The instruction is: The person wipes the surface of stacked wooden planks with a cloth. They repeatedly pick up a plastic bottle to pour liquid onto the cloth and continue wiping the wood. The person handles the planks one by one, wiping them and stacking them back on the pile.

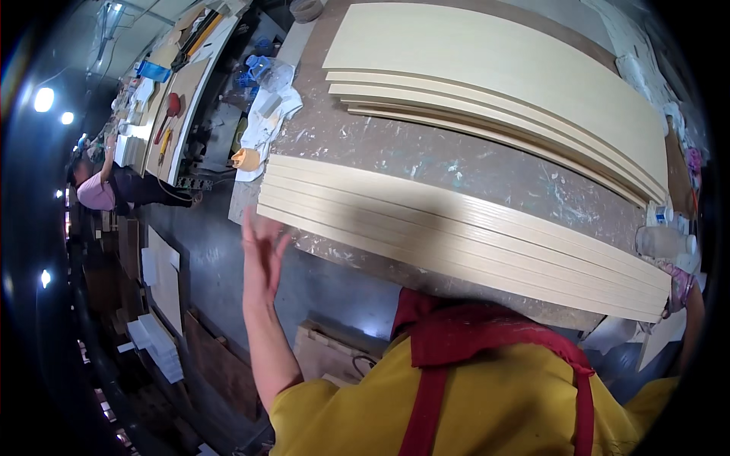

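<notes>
Several long, pale wooden boards (449,232) lie side by side along the table's near edge, their long edges touching or almost so. At their left end my left hand (265,249) is raised, fingers spread and slightly smeared by motion, holding nothing. My right hand (682,295) is at the boards' right end, at the rim of the picture. Pink patterned fabric covers it or lies in it; I cannot make out which, and its fingers are hidden. Beyond the row rests a stack of wider pale panels (487,64), their near edges slightly staggered.
The brown worktable (426,144) is speckled with paint. A white cloth (266,125), an orange object (245,159) and a clear plastic jug (272,74) sit at its left end. A translucent bottle (660,242) stands at the right. A person (103,186) works at another bench on the left.
</notes>
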The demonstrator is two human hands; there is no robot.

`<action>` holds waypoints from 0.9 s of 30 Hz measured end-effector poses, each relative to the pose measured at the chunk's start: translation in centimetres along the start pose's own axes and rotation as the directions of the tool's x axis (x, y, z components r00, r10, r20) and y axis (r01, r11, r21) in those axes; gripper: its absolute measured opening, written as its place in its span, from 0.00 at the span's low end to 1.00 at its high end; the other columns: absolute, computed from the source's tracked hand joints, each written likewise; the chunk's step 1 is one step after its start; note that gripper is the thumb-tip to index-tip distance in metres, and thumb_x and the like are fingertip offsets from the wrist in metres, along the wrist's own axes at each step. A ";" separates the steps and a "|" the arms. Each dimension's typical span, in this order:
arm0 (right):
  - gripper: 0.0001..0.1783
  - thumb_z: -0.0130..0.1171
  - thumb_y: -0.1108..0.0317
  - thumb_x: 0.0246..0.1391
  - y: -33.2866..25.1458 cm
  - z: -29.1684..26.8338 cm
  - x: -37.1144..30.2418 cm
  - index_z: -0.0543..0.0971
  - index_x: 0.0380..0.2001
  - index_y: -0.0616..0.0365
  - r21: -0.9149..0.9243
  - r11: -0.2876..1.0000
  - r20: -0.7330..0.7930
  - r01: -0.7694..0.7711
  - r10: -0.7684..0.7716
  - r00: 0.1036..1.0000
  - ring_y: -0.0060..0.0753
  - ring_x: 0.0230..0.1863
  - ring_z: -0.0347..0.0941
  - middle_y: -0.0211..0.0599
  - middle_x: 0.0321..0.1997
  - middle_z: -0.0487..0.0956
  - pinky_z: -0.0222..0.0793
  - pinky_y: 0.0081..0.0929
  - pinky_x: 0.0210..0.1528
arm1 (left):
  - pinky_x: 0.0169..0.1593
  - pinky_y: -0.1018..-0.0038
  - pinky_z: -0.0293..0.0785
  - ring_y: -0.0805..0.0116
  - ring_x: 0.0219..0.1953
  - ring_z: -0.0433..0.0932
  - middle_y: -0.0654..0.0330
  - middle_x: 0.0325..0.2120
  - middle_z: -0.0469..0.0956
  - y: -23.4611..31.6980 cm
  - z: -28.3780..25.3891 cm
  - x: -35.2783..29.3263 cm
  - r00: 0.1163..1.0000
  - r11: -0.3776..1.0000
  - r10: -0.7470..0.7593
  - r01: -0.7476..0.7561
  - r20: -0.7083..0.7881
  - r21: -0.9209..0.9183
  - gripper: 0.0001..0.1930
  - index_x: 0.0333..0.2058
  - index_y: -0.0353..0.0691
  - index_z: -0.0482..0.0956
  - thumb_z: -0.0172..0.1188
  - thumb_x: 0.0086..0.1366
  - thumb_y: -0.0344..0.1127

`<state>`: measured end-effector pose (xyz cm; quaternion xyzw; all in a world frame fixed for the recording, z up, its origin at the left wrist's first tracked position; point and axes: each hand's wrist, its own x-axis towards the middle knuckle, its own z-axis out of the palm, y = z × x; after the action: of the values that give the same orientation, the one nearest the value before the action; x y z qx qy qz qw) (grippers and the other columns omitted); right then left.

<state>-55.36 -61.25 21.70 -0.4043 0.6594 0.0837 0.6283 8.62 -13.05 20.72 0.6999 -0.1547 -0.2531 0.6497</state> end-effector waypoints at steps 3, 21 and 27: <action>0.37 0.45 0.32 0.55 0.0 -0.6 0.0 0.74 0.54 0.50 -0.016 0.999 -0.020 0.041 -0.041 0.999 0.38 0.44 0.76 0.45 0.46 0.79 0.73 0.47 0.42 | 0.64 0.52 0.53 0.45 0.65 0.54 0.46 0.63 0.54 3.8 6.0 -1.4 0.873 0.457 0.460 -0.388 0.161 0.801 0.58 0.65 0.40 0.51 0.75 0.37 0.50; 0.51 0.48 0.27 0.47 -8.6 15.5 -7.5 0.62 0.62 0.59 -0.958 -0.079 0.136 0.276 -0.971 0.195 0.52 0.61 0.64 0.56 0.61 0.66 0.57 0.43 0.63 | 0.63 0.51 0.49 0.47 0.57 0.61 0.47 0.52 0.63 6.1 20.6 3.8 0.548 0.016 0.084 -0.836 0.832 0.549 0.52 0.60 0.40 0.62 0.73 0.33 0.49; 0.59 0.57 0.26 0.34 -7.2 21.6 -5.5 0.61 0.64 0.56 -0.939 -0.129 0.237 0.317 -0.914 0.328 0.55 0.66 0.55 0.52 0.63 0.62 0.38 0.51 0.70 | 0.64 0.52 0.50 0.45 0.60 0.58 0.44 0.57 0.60 5.6 20.4 4.9 0.464 0.004 0.140 -0.884 0.875 0.468 0.51 0.62 0.36 0.57 0.71 0.42 0.53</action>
<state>-34.96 -50.26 25.24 -0.9491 0.3140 -0.0184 0.0195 1.96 -33.34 24.88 0.6729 -0.7367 -0.0324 0.0587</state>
